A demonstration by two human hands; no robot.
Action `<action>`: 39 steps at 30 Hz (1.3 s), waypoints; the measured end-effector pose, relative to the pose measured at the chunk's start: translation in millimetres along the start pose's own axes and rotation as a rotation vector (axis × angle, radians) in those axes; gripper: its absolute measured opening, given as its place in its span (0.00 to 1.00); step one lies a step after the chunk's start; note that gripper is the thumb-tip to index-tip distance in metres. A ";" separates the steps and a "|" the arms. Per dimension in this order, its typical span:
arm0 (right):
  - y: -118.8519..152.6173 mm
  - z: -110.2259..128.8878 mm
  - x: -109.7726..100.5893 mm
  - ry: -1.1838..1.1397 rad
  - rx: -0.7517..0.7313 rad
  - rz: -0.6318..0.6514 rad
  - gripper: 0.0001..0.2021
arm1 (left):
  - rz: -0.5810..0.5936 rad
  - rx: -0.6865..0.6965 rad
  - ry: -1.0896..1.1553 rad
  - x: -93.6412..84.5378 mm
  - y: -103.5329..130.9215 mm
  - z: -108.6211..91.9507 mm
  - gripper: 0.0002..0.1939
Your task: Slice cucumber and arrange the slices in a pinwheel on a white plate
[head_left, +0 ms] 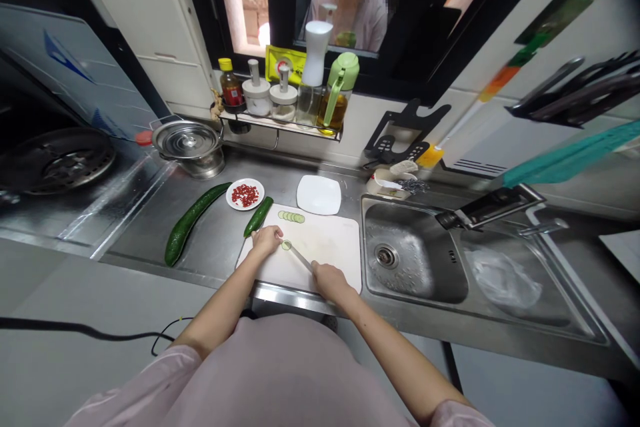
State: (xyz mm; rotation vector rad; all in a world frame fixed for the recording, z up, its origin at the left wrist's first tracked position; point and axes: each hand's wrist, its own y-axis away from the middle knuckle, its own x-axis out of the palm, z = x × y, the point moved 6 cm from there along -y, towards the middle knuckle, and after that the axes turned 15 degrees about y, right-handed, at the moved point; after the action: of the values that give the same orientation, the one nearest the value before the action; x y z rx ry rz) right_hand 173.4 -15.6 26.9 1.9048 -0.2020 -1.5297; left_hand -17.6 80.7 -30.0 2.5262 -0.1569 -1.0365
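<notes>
While left hand (269, 239) lies curled, right hand (331, 280) grips knife (302, 258)

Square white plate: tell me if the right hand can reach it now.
Probably not freely: the right hand holds a knife. Still, the plate sits at the chopping board's far edge, with nothing tall between, so the way itself looks open.

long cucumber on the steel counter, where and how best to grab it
The long cucumber is probably best taken around its middle, from above, with the left hand, the nearer one, its grip across the length: it lies on the steel counter, slender and slightly curved. Its far end lies close to the small white dish, leaving less room there.
</notes>
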 end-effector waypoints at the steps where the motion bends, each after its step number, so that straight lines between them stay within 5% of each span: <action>1: -0.3 0.3 0.0 0.002 -0.001 0.003 0.15 | 0.000 0.001 -0.001 0.0 -0.1 0.2 0.07; 18: -1.3 3.8 -4.2 0.014 -0.004 0.015 0.16 | 0.011 -0.005 -0.012 -1.0 0.8 -1.8 0.08; 39: 13.8 -6.5 15.6 -0.015 0.022 0.010 0.14 | 0.008 0.004 -0.024 -3.0 3.1 -4.1 0.08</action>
State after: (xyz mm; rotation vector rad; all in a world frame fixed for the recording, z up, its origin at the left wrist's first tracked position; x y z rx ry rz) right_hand 187.9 -31.4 22.9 1.9072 -0.2357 -1.5408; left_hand -16.7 79.9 -24.2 2.5155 -0.1765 -1.0653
